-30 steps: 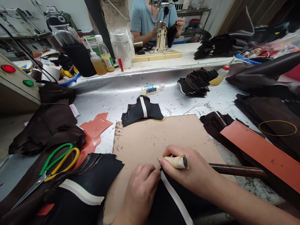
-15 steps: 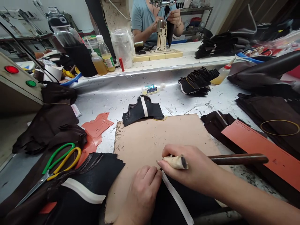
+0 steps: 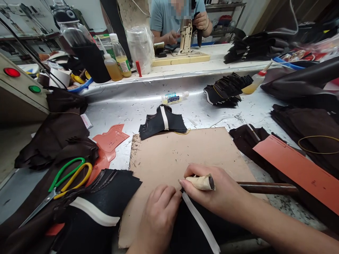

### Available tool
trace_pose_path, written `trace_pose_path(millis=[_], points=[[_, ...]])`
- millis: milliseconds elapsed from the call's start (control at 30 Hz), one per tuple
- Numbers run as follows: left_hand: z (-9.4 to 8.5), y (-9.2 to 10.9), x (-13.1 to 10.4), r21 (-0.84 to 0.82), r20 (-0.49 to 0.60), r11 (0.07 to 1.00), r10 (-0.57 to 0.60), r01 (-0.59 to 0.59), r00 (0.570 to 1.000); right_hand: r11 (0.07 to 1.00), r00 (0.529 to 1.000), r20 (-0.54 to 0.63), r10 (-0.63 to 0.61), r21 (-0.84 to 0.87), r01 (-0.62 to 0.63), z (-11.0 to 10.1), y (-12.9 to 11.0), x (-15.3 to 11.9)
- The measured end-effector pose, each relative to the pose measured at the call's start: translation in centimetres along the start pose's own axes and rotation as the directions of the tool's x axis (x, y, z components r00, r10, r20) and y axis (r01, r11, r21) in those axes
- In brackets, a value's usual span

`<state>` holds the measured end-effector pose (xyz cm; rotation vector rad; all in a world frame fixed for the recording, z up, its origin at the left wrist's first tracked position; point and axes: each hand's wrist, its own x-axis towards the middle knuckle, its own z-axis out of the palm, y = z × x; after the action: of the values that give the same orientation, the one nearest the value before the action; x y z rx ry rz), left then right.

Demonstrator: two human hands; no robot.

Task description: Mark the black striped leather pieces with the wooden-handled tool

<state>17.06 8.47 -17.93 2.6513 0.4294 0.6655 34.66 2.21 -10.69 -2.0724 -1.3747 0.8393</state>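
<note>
My right hand curls its fingers around a cream-wrapped tool above the white strip on a black piece, which lies over the tan board. My left hand's bent fingers press together beside the strip's tip; whether they pinch, I can't tell.

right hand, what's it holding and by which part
The right hand grips a hand tool by its cream-wrapped part; whether the brown rod behind the hand joins it is hidden.
</note>
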Motion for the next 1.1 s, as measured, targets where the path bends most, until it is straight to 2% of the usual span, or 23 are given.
trace_pose_path(millis=[100, 233, 300, 400, 433, 467, 567, 600, 633, 733, 767, 900, 967, 1100], points=[[0.0, 0.1, -0.2, 0.064, 0.001, 0.997, 0.047, -0.047, 0.999, 0.997, 0.998, 0.006, -0.063, 0.043, 0.063, -0.4, -0.2, -0.3], [-0.1, -0.1, -0.2, 0.057, 0.005, 0.997, 0.052, -0.052, 0.999, 0.966, 0.98, -0.094, -0.174, 0.179, 0.188, -0.8, -0.4, -0.6], [-0.2, -0.1, -0.1, 0.047, 0.004, 0.997, 0.055, -0.055, 0.998, 0.976, 0.991, -0.052, -0.126, 0.17, 0.133, -0.9, -0.6, -0.2], [-0.4, -0.1, 0.1, 0.028, 0.01, 0.997, 0.073, -0.073, 0.997, 0.998, 0.994, 0.107, -0.025, 0.068, 0.018, -1.5, -0.9, 0.5], [-0.4, -0.1, 0.1, 0.023, 0.012, 0.997, 0.078, -0.079, 0.997, 0.998, 0.992, 0.122, -0.02, 0.063, 0.012, -1.8, -1.1, 0.6], [-0.4, -0.1, 0.1, 0.021, 0.013, 0.996, 0.083, -0.083, 0.997, 0.996, 0.994, 0.099, -0.041, 0.087, 0.032, -2.1, -1.3, 0.7], [-0.4, -0.2, 0.0, 0.031, 0.019, 0.997, 0.072, -0.073, 0.997, 0.967, 0.987, -0.093, -0.134, 0.207, 0.151, -2.2, -1.8, 0.5], [-0.3, -0.2, -0.1, 0.031, 0.018, 0.997, 0.069, -0.07, 0.997, 0.961, 0.981, -0.122, -0.151, 0.213, 0.174, -1.9, -1.8, 0.4], [-0.3, -0.2, -0.1, 0.028, 0.013, 0.997, 0.068, -0.068, 0.998, 0.966, 0.983, -0.106, -0.152, 0.192, 0.17, -1.5, -1.8, 0.4], [-0.3, -0.1, -0.1, 0.022, 0.002, 0.997, 0.069, -0.069, 0.998, 0.997, 0.996, 0.048, -0.078, 0.03, 0.076, -0.7, -1.5, 0.4], [-0.4, -0.1, 0.0, 0.024, 0.002, 0.997, 0.07, -0.07, 0.998, 0.998, 0.996, 0.055, -0.067, -0.006, 0.068, -0.7, -1.4, 0.4], [-0.2, 0.0, 0.0, 0.016, 0.004, 0.998, 0.055, -0.055, 0.999, 0.978, 0.981, -0.081, -0.179, 0.094, 0.186, -1.2, -1.5, -0.1], [-0.1, 0.0, -0.2, 0.008, -0.026, 1.0, 0.006, -0.006, 1.0, 0.982, 0.986, -0.048, -0.16, 0.092, 0.164, -1.0, -1.6, -0.2], [0.0, 0.0, -0.7, -0.01, -0.099, 0.981, -0.194, 0.194, 0.976, 0.996, 0.994, 0.089, -0.065, -0.059, 0.07, 0.2, -1.2, 0.1]])
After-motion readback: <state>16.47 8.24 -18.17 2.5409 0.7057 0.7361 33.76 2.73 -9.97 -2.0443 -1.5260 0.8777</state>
